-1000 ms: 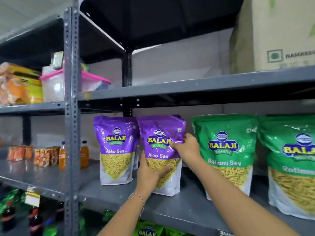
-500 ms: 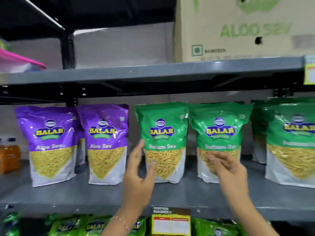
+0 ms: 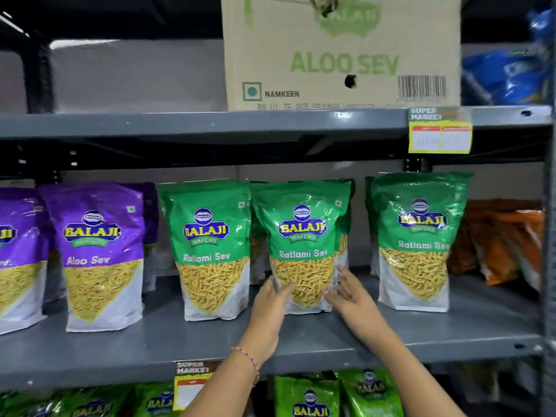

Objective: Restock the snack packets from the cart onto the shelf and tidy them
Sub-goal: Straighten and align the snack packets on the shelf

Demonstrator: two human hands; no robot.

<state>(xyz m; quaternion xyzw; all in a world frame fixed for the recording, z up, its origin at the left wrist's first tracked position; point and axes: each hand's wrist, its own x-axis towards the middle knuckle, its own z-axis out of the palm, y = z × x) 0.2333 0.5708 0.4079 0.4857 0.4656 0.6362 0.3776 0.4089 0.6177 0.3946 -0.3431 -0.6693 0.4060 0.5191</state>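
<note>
Left hand (image 3: 270, 299) and right hand (image 3: 346, 291), grip wide and flat-fingered, are pressing the middle Ratlami Sev packet (image 3: 302, 236) at its lower sides, tidying it on the shelf (image 3: 487, 323); it is probably needing a nudge toward 3 o'clock.

shop | metal shelf (image 3: 301, 335) | price tag (image 3: 440, 136) | stocked snack packets (image 3: 207, 251)

Dim, soft light; glare on packets (image 3: 304, 236); blurred, bowed edges.
</note>
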